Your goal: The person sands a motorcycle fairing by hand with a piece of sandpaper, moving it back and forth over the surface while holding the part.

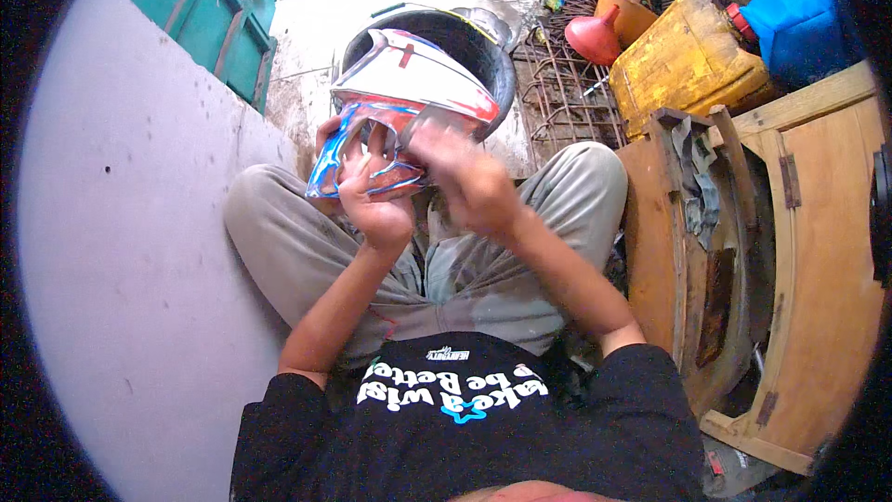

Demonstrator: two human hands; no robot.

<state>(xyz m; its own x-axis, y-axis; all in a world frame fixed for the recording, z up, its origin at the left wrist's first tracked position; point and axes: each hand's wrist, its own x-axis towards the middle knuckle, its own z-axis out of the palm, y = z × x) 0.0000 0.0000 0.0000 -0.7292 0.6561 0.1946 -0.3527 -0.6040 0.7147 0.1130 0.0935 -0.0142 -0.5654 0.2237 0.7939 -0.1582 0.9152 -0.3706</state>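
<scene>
Gripping with both our left hand point(372, 200) and right hand point(469, 177), we hold a glossy white, red and blue plastic panel point(409, 84) before a black round tub point(478, 51).

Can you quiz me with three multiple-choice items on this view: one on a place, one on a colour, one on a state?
1. Where does the yellow jerrycan lie?
A. upper right
B. lower left
C. on the lap
2. What colour is the funnel?
A. green
B. red
C. white
3. How is the white, red and blue panel held?
A. lying loose
B. one hand
C. both hands
Answers: 1 A, it lies beside the blue container. 2 B, plainly red. 3 C, left hand and right hand both grip it.
</scene>
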